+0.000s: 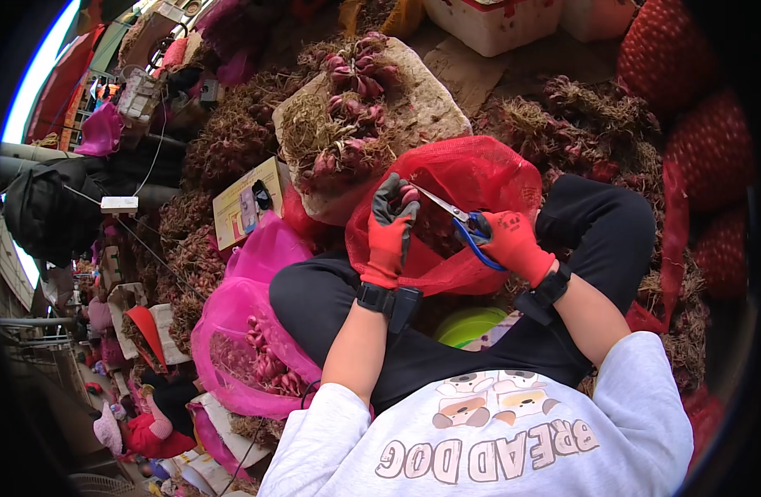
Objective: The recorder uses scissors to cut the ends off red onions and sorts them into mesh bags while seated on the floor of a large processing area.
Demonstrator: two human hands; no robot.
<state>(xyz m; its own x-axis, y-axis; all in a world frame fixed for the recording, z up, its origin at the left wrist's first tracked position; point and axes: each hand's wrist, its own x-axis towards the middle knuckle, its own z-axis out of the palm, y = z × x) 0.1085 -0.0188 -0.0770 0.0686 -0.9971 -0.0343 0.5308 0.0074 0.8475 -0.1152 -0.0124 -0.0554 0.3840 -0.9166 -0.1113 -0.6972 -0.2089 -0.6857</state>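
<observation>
In a red and grey work glove, my left hand (389,228) pinches a small purple-red shallot (408,194) at its fingertips. My right hand (517,244), gloved the same way, is closed round the blue handles of a pair of scissors (461,217). The scissor blades reach left to the shallot, and their tips lie close to my left fingers. Below both hands a red mesh bag (500,178) gapes between my legs, its inside partly hidden by the gloves. Just beyond it, bunches of shallots (359,108) with dry roots and tops rest on a white foam block (430,91).
A pink mesh bag (231,319) holding shallots sits by my left knee. Heaps of dried shallot bunches (575,124) lie at both sides. Full red mesh sacks (712,157) stand at the right. Left of the foam block is a cardboard piece (229,222) with a phone.
</observation>
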